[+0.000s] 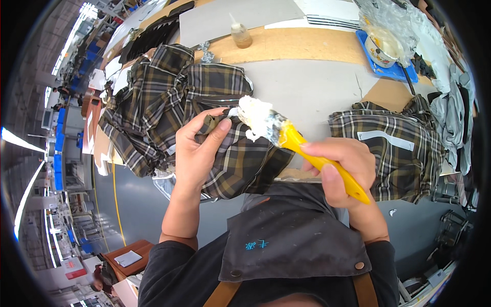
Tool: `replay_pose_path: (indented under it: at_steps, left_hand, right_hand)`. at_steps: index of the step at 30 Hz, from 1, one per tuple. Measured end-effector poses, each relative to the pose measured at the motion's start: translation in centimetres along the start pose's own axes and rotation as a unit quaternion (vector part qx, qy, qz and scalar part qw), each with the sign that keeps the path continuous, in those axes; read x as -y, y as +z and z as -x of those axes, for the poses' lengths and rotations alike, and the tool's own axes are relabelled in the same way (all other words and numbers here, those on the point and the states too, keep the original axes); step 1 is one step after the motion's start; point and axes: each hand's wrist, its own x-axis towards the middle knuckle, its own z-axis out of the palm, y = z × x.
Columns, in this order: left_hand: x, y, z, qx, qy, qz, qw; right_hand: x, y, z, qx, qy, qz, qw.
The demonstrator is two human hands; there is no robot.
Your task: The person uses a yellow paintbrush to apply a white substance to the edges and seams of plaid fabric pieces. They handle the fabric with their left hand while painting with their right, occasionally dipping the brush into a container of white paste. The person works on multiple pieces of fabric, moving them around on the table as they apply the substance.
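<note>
My right hand (348, 169) is wrapped round the yellow handle of a brush (317, 156). Thick white paste (254, 113) covers the brush's bristles at its left end. My left hand (199, 148) pinches an edge of a brown, black and white plaid garment (215, 84) between thumb and fingers. The paste end of the brush is right beside that pinched edge; whether they touch is hard to tell. Most of the garment lies heaped on the table to the left, with a part hanging over the near edge.
Another plaid garment pile (388, 153) with a white strip lies at the right. Behind it, a blue tray (388, 69) holds a bowl (381, 51) with plastic film. A small squeeze bottle (240, 33) stands on the far side of the table (302, 43). Black pieces (153, 33) lie far left.
</note>
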Motion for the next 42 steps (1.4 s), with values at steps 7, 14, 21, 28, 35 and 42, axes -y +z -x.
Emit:
replay_pose_path:
  at_steps: [7,14,21,28,35,42]
  left_hand:
    - [-0.3,-0.5,-0.1,0.001,0.021,0.006,1.000]
    - [-0.8,-1.6,-0.3,0.081,-0.038,0.079,0.993]
    - [-2.6,-1.5,-1.5,0.186,0.030,0.010,0.982]
    - [-2.5,-0.7,-1.9,0.143,0.029,-0.092,0.985]
    - [-2.7,-0.2,-1.9,0.098,0.002,-0.092,0.991]
    - [-1.9,-2.2,-3.2,0.205,0.026,-0.090,0.974]
  right_hand:
    - [-1.7,-0.6,1.7,0.030,0.086,0.045,0.995]
    - [-2.1,0.6,0.2,-0.102,0.064,-0.099,0.988]
    - [-3.2,4.9,-1.2,-0.076,0.262,-0.432,0.859]
    - [-3.3,5.6,-0.2,-0.044,0.267,-0.453,0.850]
    - [-3.6,5.5,0.7,-0.062,0.172,-0.292,0.939]
    - [-5.2,4.8,2.9,-0.026,0.172,-0.160,0.972]
